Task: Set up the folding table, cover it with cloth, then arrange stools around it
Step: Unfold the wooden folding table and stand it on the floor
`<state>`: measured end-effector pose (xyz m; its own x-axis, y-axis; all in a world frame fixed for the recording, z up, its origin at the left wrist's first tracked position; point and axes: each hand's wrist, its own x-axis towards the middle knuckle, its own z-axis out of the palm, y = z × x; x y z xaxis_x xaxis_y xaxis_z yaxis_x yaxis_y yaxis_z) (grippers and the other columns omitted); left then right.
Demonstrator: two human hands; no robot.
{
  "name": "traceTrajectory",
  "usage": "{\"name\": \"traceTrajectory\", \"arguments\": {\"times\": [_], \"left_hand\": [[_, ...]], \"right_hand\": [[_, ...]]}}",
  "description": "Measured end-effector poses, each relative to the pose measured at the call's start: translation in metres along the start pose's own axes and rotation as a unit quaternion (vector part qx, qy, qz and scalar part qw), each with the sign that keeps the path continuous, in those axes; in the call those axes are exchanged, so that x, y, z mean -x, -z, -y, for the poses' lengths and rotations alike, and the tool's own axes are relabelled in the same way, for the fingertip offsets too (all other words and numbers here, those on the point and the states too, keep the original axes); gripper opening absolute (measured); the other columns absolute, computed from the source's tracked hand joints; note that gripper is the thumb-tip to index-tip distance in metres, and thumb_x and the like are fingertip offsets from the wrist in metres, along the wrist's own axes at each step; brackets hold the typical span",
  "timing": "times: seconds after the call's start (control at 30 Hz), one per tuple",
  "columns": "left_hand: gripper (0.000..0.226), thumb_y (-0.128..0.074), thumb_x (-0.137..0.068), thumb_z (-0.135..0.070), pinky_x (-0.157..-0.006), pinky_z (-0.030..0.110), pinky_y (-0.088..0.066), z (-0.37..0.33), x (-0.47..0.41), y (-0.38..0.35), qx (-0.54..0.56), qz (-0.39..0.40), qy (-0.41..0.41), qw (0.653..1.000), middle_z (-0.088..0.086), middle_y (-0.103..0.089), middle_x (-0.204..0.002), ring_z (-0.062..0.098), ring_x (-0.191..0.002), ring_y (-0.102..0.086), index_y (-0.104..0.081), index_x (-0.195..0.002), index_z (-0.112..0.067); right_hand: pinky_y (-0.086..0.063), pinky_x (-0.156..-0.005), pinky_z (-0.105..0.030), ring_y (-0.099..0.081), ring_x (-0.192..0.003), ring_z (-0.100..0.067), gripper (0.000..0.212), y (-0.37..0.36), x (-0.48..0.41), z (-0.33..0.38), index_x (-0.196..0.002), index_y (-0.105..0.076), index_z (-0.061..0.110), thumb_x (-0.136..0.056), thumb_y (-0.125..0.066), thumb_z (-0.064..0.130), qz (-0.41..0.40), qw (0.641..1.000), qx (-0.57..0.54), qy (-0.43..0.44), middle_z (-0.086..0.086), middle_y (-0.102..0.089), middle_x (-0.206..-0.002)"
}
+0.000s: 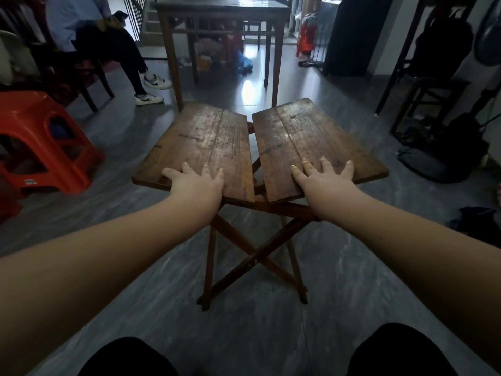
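- Folding table (244, 147) stands on the grey floor (339, 294) directly in front of the person, its top split in two wooden leaves with a narrow gap running between them.
- Left hand (199, 183) lies flat on the near end of the left leaf, palm down, fingers spread and straight; grip apart, clamped on nothing, thumb out toward the leaf's left edge.
- Right hand (324, 179) lies flat on the near end of the right leaf in the same way, fingers fanned; grip apart, only pressing on the wood.
- Both leaves slope slightly toward the centre gap, so the surface is not yet one level plane.
- Crossed wooden legs (252, 259) show below the leaves, forming an X, feet on the floor.
- Wood is dark, worn, scratched; no writing legible on it.
- Red plastic stool (40, 137) sits to the left, well apart from the table; a small white sticker on its lower edge, text too small to read.
- Tall dark wooden table (222, 9) stands beyond the folding one, bags and clutter beneath it.
- Seated person (89, 33) at far left, dark trousers, white sneakers (151, 90) with a dark side mark; brand cannot be confirmed.
- Second red stool (305, 39) in the far background near the doorway.
- Dark bag (439, 156) on the floor at right.
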<state>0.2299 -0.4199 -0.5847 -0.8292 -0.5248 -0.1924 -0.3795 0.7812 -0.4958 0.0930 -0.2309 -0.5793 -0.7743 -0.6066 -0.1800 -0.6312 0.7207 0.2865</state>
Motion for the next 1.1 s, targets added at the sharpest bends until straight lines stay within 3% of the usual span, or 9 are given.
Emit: {"name": "traceTrajectory", "arguments": {"times": [0.2,0.33,0.63,0.77,1.1], "left_hand": [[0.082,-0.048,-0.101,-0.029,-0.106,0.078,-0.018,-0.007,0.015,-0.012,0.016,-0.033,-0.019,0.999,0.012,0.0,-0.168,0.054,-0.147,-0.009,0.01,-0.16,-0.023],[0.089,-0.053,-0.099,-0.025,-0.107,0.082,-0.007,-0.013,0.022,-0.032,0.057,-0.037,-0.028,0.997,0.009,0.008,-0.168,0.05,-0.15,0.003,0.014,-0.159,-0.026],[0.088,-0.046,-0.1,-0.019,-0.107,0.081,-0.001,-0.023,0.039,-0.064,0.083,-0.053,-0.057,0.993,0.004,0.017,-0.168,0.046,-0.151,0.013,0.02,-0.156,-0.032],[0.094,-0.05,-0.099,-0.016,-0.108,0.081,-0.001,-0.034,0.041,-0.089,0.098,-0.014,-0.059,0.993,0.005,0.022,-0.166,0.046,-0.15,0.017,0.024,-0.155,-0.033],[0.095,-0.047,-0.099,-0.014,-0.11,0.08,-0.002,-0.061,0.036,-0.152,0.135,-0.033,-0.032,0.99,0.003,0.026,-0.165,0.044,-0.15,0.018,0.029,-0.152,-0.036]], "right_hand": [[-0.003,-0.108,-0.08,0.007,-0.152,-0.043,0.092,-0.017,0.013,0.022,-0.159,0.008,0.03,-0.094,-0.055,0.01,0.0,1.0,0.01,0.002,-0.004,0.007,-0.169],[-0.001,-0.108,-0.08,0.012,-0.151,-0.043,0.095,-0.033,0.021,0.027,-0.159,0.012,0.03,-0.095,-0.055,0.009,0.021,1.0,0.006,0.0,-0.002,0.012,-0.168],[-0.005,-0.113,-0.074,0.012,-0.152,-0.039,0.097,-0.063,0.051,0.024,-0.157,0.018,0.032,-0.096,-0.052,0.005,0.033,0.999,0.006,0.037,0.0,0.016,-0.168],[-0.004,-0.115,-0.072,0.015,-0.152,-0.038,0.108,-0.092,0.058,0.035,-0.154,0.024,0.033,-0.091,-0.059,0.004,0.055,0.997,-0.011,0.056,0.001,0.021,-0.166],[-0.002,-0.119,-0.067,0.015,-0.153,-0.036,0.108,-0.159,0.061,0.052,-0.151,0.029,0.035,-0.093,-0.057,0.009,-0.014,0.996,-0.04,0.075,0.002,0.022,-0.166]]}}
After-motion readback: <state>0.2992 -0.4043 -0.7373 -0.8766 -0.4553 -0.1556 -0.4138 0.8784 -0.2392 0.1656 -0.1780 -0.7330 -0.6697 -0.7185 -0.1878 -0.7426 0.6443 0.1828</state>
